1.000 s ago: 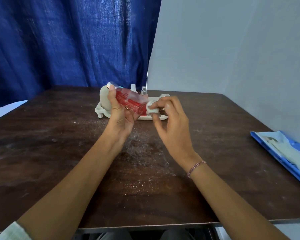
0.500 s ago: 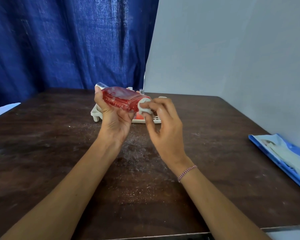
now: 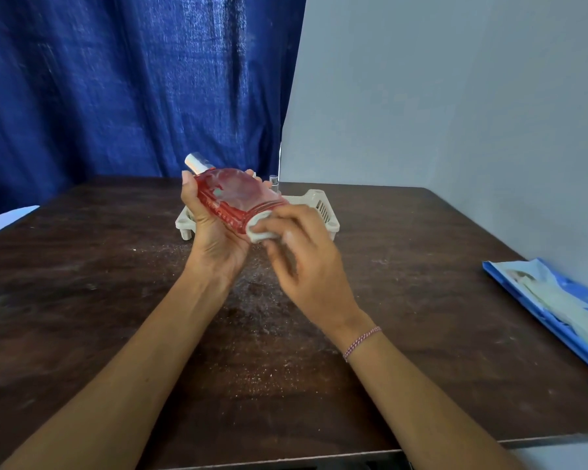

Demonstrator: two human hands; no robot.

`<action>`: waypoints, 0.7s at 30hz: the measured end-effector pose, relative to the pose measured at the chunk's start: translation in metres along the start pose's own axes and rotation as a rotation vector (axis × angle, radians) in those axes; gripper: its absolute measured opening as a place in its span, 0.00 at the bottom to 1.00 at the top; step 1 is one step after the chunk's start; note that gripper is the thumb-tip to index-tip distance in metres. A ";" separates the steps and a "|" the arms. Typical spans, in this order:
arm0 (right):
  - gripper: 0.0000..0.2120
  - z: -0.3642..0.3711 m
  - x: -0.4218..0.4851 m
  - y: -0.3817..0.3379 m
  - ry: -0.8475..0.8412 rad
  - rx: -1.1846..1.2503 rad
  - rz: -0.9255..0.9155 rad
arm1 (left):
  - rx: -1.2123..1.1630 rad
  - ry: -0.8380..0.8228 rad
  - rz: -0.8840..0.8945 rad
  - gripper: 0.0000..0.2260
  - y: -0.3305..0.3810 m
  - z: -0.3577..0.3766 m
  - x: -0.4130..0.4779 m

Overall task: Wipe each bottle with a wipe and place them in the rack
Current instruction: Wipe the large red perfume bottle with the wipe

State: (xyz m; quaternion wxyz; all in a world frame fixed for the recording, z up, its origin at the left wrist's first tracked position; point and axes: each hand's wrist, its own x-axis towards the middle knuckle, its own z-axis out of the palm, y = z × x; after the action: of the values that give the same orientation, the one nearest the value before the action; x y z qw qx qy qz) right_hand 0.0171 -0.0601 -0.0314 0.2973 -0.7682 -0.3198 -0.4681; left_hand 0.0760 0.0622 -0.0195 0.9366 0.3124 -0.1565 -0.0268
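- The left hand [image 3: 214, 239] had its grip closed round the red bottle [image 3: 238, 195], tilted above the table [image 3: 82, 300].
- The right hand [image 3: 306, 262] pinched a white wipe [image 3: 260, 228] against the bottle's base.
- The rack [image 3: 323, 206] stood just behind.

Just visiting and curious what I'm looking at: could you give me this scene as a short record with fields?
left hand: grips red bottle, tilted, cap up and away
right hand: holds white wipe against the bottle's bottom end
rack: white, on table behind the hands
blue packet: at table's right edge
stage: wiping, bottle not yet racked
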 end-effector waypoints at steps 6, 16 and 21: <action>0.08 -0.005 0.002 0.010 0.068 0.055 0.140 | -0.008 0.015 0.008 0.37 0.004 0.006 -0.005; 0.09 -0.002 0.004 0.015 -0.008 0.623 0.695 | -0.001 -0.079 -0.063 0.39 0.015 0.002 -0.008; 0.10 -0.004 0.006 0.015 0.016 0.629 0.760 | -0.012 -0.178 -0.136 0.36 0.013 0.001 -0.008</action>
State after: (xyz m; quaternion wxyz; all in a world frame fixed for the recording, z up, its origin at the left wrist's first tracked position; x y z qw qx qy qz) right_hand 0.0286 -0.0713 -0.0268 0.6672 -0.6998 -0.1404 -0.2132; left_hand 0.0672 0.0735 -0.0129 0.9169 0.3128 -0.2173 -0.1191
